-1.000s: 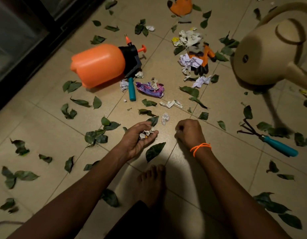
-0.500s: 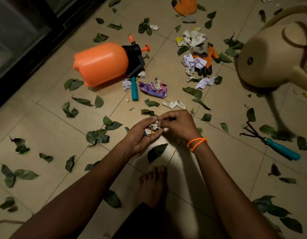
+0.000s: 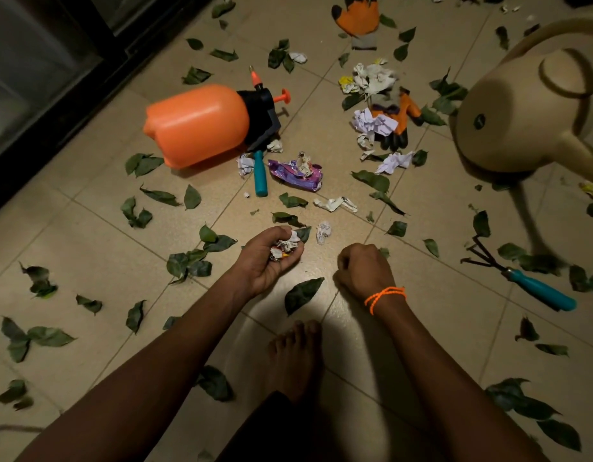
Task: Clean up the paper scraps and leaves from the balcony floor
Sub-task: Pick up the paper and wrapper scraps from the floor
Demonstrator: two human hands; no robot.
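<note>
My left hand [image 3: 266,265] lies palm up low over the tiled floor, its fingers curled round a bunch of crumpled paper scraps [image 3: 285,247]. My right hand [image 3: 363,270], with an orange band at the wrist, is a knuckles-up fist on the floor to the right; nothing shows in it. A small paper ball [image 3: 323,231] lies just beyond the two hands and a large green leaf [image 3: 301,293] lies between them. More paper [image 3: 335,204] and a bigger paper pile [image 3: 371,121] lie farther out. Several leaves are scattered all over the floor.
An orange sprayer bottle [image 3: 198,125] lies on its side beside a teal-handled tool [image 3: 260,175] and a purple wrapper [image 3: 296,175]. A beige watering can [image 3: 521,115] stands at right, a hand rake [image 3: 521,281] below it. Orange gloves [image 3: 360,15] lie far out. My bare foot [image 3: 295,355] is near. A dark door frame [image 3: 55,105] runs along the left.
My right hand left my left hand, where it was at the scraps half a second ago, and went back down to the floor on the right. My left hand's fingers curled tighter round the scraps.
</note>
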